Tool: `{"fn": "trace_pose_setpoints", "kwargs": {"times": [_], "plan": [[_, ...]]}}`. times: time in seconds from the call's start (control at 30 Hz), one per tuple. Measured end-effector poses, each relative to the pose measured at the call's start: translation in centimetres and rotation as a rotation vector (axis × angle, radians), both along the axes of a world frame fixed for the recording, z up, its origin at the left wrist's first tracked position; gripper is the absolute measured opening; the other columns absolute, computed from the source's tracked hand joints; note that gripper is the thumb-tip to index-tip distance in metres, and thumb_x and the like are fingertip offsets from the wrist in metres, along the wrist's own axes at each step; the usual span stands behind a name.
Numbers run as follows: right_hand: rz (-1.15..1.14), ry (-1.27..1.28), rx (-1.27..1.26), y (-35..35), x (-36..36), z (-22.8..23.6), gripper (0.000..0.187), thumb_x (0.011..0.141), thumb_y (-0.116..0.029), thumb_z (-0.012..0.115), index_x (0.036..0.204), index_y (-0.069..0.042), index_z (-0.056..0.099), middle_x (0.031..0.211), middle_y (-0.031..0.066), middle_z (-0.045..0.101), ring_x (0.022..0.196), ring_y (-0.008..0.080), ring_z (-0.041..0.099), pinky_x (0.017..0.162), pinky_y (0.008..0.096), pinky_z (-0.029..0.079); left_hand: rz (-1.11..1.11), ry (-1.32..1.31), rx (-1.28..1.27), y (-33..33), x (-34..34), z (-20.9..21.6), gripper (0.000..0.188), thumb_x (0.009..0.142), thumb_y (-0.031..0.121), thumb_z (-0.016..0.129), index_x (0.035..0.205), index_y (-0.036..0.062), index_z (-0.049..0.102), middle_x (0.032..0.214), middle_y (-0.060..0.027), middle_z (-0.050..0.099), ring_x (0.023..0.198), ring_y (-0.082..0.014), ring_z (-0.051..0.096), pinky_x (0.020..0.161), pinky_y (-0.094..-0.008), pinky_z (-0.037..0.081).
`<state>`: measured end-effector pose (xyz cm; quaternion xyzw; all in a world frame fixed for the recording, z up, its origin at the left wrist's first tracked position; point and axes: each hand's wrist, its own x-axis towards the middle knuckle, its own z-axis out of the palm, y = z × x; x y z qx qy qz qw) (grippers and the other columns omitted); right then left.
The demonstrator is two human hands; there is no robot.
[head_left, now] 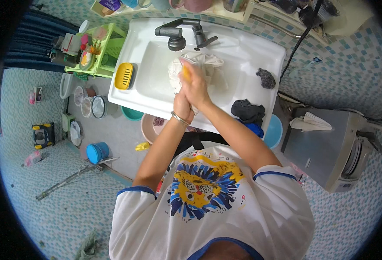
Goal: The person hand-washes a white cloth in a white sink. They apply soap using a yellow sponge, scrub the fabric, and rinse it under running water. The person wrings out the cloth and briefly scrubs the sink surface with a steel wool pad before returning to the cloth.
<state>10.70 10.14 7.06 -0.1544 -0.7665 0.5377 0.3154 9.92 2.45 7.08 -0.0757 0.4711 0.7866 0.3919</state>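
Observation:
In the basin of the white sink [155,93] lies a bunched white cloth [209,61], wet-looking and folded on itself. My right hand [195,86] is closed around a small yellow bar of soap [185,73], pressed down over the cloth. Just below it, touching it, my left hand [182,106] grips the near part of the cloth; its fingers are largely hidden by the right hand. A metal bangle circles my left wrist. The dark faucet [176,42] hangs over the basin beyond my hands.
A yellow soap dish [124,76] sits on the sink's left ledge. Dark cloth [248,111] and a grey scrubber [265,78] lie on the right ledge. A green rack [106,56] stands left; basins, a blue bucket [97,152] and a washing machine [318,141] surround the sink below.

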Motion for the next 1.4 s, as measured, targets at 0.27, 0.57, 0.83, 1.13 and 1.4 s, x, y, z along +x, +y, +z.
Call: {"fn": "trace_pose_setpoints", "kwargs": {"times": [0.27,0.57,0.83,1.13,1.4], "plan": [[-0.008,0.111,-1.331,6.7,-1.0,-6.2,0.026,0.087,-0.016,0.048,0.112,-0.009,0.049,0.092,0.0096,0.054,0.089,0.0228,0.055,0.081,0.0332,0.046,0.042,0.07,0.128,0.7,-1.8,2.1,0.042,0.091,0.033,0.046,0.116,-0.0003,0.048,0.113,-0.0117,0.056,0.103,-0.0235,0.055,0.092,-0.0377,0.042],[0.361,0.323,-0.912,2.3,2.5,-3.6,0.038,0.09,-0.026,0.042,0.123,-0.005,0.042,0.118,0.0104,0.051,0.108,0.0239,0.05,0.094,0.0369,0.04,-0.134,-0.25,0.437,2.7,-0.7,2.8,0.049,0.09,0.039,0.043,0.122,0.0017,0.044,0.117,-0.0141,0.054,0.104,-0.0256,0.055,0.094,-0.0387,0.043],[0.617,0.195,-1.047,4.9,0.7,-5.0,0.032,0.091,-0.028,0.041,0.115,-0.007,0.046,0.108,0.01,0.053,0.096,0.0234,0.053,0.084,0.0361,0.045,-0.125,-0.16,0.075,-0.1,-2.2,1.3,0.058,0.089,0.046,0.042,0.126,0.0008,0.039,0.119,-0.0143,0.052,0.106,-0.0264,0.054,0.092,-0.0393,0.044],[-0.1,-0.725,0.074,0.7,-1.2,0.0,0.032,0.082,-0.028,0.053,0.102,-0.005,0.045,0.107,0.0192,0.048,0.101,0.0379,0.049,0.084,0.0511,0.038,-0.096,-0.055,0.226,2.1,0.1,1.5,0.069,0.085,0.064,0.031,0.131,0.0129,0.036,0.123,-0.0089,0.048,0.108,-0.0245,0.049,0.091,-0.0369,0.042],[-0.149,-0.537,-0.209,-0.7,0.7,0.0,0.038,0.083,-0.031,0.052,0.112,-0.008,0.046,0.108,0.018,0.051,0.1,0.0349,0.052,0.082,0.0453,0.042,-0.031,-0.132,0.157,1.1,-3.9,-6.9,0.057,0.087,0.057,0.037,0.116,0.0079,0.046,0.108,-0.0107,0.055,0.093,-0.0245,0.055,0.08,-0.0373,0.046]]}}
